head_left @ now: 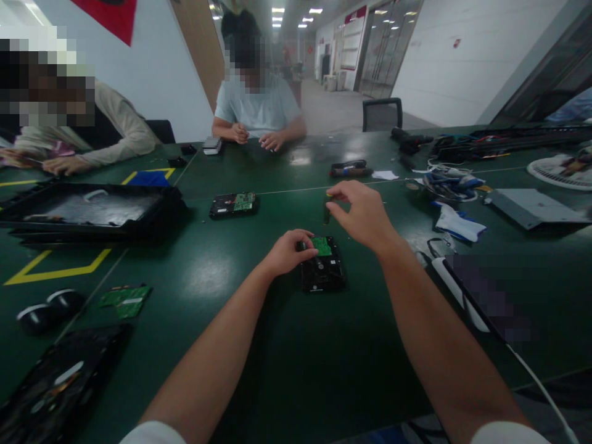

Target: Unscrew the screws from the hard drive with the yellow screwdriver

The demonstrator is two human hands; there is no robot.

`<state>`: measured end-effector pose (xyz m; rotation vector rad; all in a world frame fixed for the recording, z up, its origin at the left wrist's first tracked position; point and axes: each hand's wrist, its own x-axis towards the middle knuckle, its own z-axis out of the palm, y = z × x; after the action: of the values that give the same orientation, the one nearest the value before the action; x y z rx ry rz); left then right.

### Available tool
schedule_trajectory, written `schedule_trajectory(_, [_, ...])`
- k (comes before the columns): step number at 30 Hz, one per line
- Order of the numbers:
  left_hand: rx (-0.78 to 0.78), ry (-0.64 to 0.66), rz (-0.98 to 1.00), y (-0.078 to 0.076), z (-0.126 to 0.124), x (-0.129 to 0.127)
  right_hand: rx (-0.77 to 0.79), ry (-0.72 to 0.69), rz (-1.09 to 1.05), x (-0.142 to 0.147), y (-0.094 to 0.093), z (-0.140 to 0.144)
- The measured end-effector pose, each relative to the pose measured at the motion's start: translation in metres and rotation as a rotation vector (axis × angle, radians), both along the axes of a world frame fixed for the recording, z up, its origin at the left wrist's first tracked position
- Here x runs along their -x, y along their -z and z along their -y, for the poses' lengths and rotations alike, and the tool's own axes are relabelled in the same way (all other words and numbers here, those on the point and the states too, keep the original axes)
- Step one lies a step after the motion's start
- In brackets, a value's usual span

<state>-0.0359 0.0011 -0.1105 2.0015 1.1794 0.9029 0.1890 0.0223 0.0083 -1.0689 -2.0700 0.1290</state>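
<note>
Forearms: both are reaching from the near edge of the table (296, 382) toward its middle.
Left hand (289, 250): fingers curled, pressing on the near-left corner of the hard drive (322, 266).
Hard drive: lying flat mid-table, green circuit board (322, 246) facing up.
Right hand (363, 213): pinching a small dark tool (326, 213) (probably a screwdriver), hovering above the drive.
Risk: the tip could be slipping off a screw and scratching the board; the drive may be sliding if the left hand is easing.
Neighbours: a second drive (234, 204) is lying well apart, farther left.
</note>
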Motion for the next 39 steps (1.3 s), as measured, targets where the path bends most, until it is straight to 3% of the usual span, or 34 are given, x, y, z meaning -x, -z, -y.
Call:
schedule_trajectory(32, [0.007,-0.012,-0.009,0.0004,0.0005,-0.0008,0.031,0.008,-0.107,0.0017,0.0024,-0.0004])
schedule_trajectory(39, [-0.006,-0.010,-0.001,0.0030,-0.0010,-0.0007,-0.001,0.001,-0.016,-0.0011,0.0031,-0.0022])
